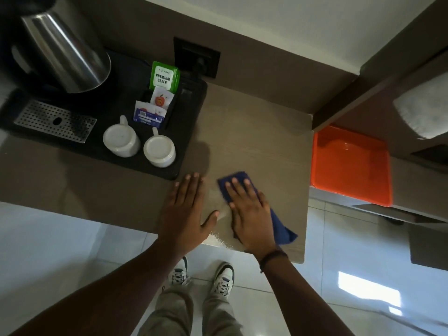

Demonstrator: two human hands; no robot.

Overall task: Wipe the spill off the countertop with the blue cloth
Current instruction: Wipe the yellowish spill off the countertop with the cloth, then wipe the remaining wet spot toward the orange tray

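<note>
The blue cloth (282,226) lies flat on the brown countertop (254,132) near its front edge. My right hand (249,212) presses down on the cloth with fingers spread, covering its middle; cloth ends stick out past the fingertips and beside the wrist. My left hand (186,209) rests flat on the counter just left of it, palm down, holding nothing. A wet, shiny patch of spill (221,235) glistens between my two hands at the counter's front edge.
A black tray (184,132) at the left carries a steel kettle (65,57), two upturned white cups (121,139), a drip grate (54,120) and tea sachets (163,77). An orange bin (351,166) sits right of the counter. A wall socket (196,57) is behind.
</note>
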